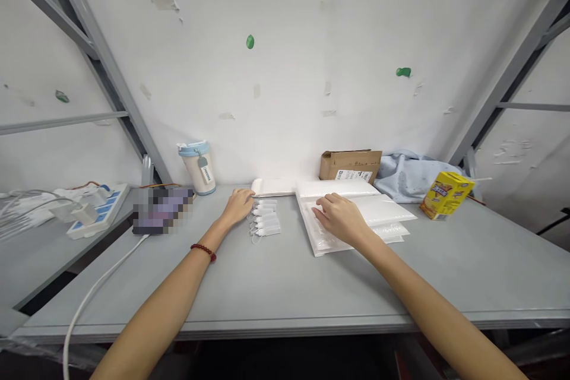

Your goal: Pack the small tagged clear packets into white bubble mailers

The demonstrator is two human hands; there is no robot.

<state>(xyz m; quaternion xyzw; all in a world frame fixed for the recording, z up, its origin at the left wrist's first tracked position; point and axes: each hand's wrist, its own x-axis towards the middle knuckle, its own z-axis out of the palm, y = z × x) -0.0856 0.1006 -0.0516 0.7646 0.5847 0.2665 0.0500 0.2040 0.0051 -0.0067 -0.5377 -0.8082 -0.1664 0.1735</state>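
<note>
My left hand [239,205] rests on the grey table, fingers loosely stretched and holding nothing I can see. Its fingertips are beside several small white tag-like pieces with thin loops [268,229], lined up in a short column. Just beyond them lies a flat white packet [275,188]. Over a pile of white plastic mailer bags [327,243], my right hand [341,217] is bent with thumb and fingers apart. Nothing shows between those fingers; whether they touch the top bag I cannot tell.
Against the wall stand a cream tumbler with a blue lid [198,169], a brown cardboard box [350,165] and a pale blue cloth [412,175]. A yellow drink carton [445,196] is at right. At left are a blurred phone [162,212], its cable [100,282] and a power strip [100,214].
</note>
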